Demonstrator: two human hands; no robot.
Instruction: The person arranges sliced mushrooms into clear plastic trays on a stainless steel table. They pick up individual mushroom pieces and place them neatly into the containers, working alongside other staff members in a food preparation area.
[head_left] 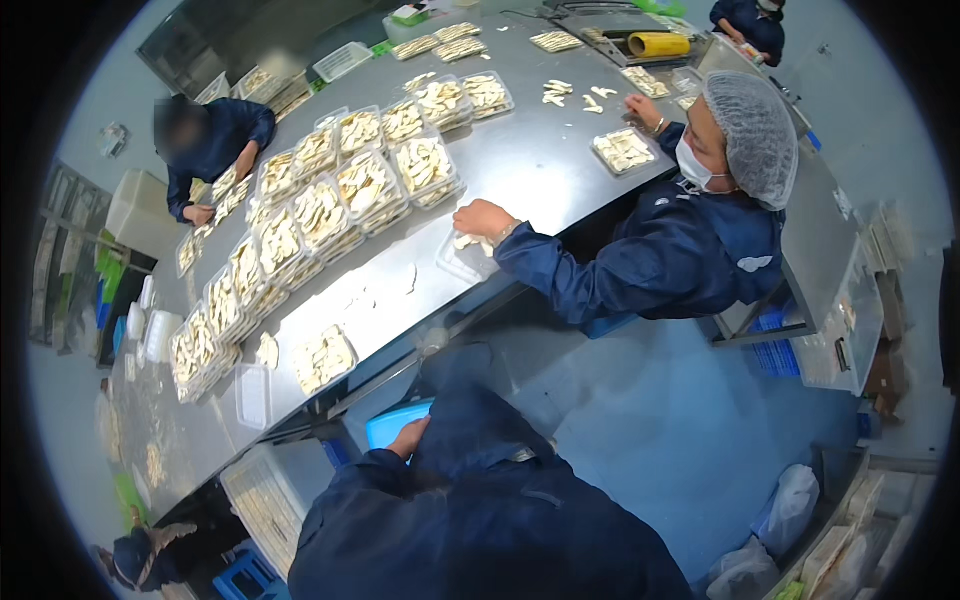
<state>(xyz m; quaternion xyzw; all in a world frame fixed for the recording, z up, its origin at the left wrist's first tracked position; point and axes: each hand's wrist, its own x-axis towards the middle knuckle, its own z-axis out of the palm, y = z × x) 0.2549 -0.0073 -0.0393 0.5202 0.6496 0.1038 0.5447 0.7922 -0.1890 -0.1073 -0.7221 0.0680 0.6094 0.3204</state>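
Your left hand (409, 438) touches a bright-blue plastic object (388, 424) below a long silver metal table (540, 140); whether your fingers grip it cannot be told. Your right hand is out of sight. Clear rectangular plastic trays (440, 197) stand stacked, heaped with pale, elongated slices (362, 185). Near a co-worker's hand (485, 218), another clear tray (460, 266) holds only a few.

The single head view, a wide fisheye, looks steeply down and forward from above the wearer's dark blue jacket (490, 530), which is nearest; the stainless-steel table (550, 160) runs diagonally farther off, edges bending toward a dark circular rim.
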